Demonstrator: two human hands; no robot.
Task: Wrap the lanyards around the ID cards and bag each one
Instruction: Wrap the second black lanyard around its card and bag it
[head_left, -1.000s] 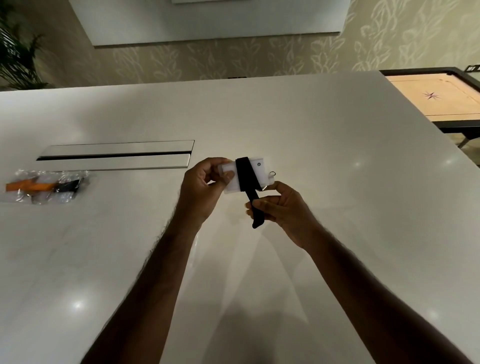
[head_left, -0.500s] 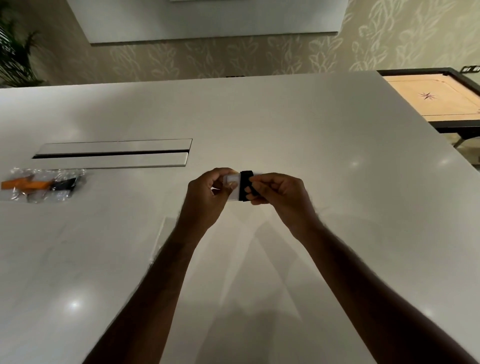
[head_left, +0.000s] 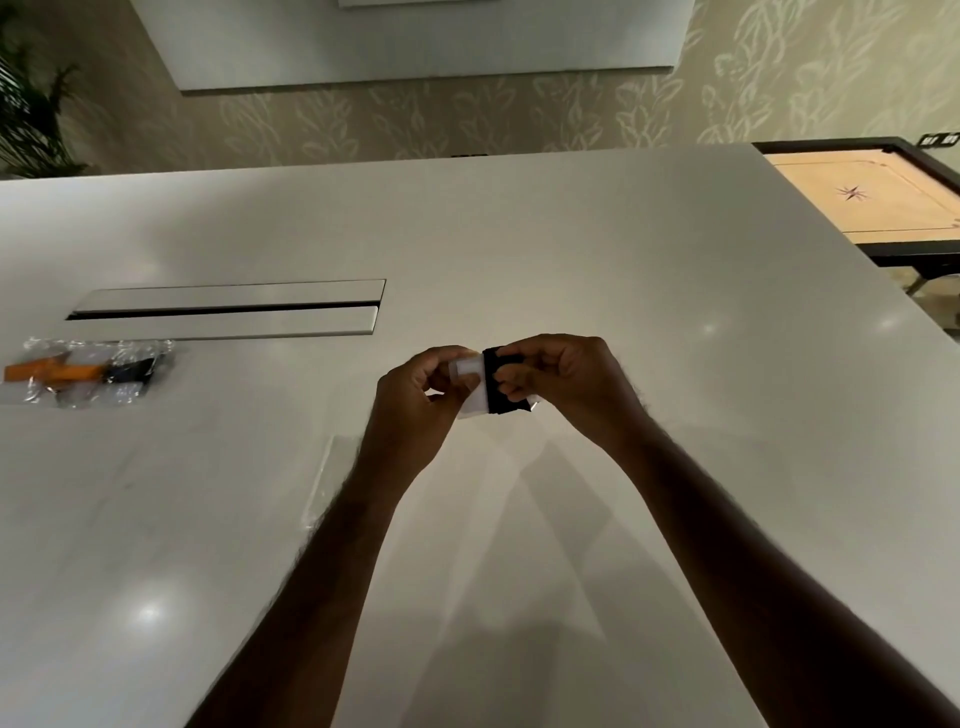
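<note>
Step in hand: winding the black lanyard (head_left: 497, 382) around the ID card (head_left: 470, 387).
Left hand (head_left: 415, 400) pinches the card's end; right hand (head_left: 563, 384) grips the wrapped band, above mid-table (head_left: 571, 249). Next move probably calls for securing the tail, then taking the empty bag (head_left: 324, 480) beneath the left forearm; filled bags (head_left: 85, 376) lie near the left edge.

A wide white table (head_left: 571, 249) with a glossy top (ceiling lights glint on it) carries a long metal cable hatch (head_left: 228, 309). Behind stands a leaf-patterned wall (head_left: 467, 119) with a pale panel (head_left: 415, 41); a plant (head_left: 31, 114) at left, a carrom board (head_left: 862, 200) at right.
</note>
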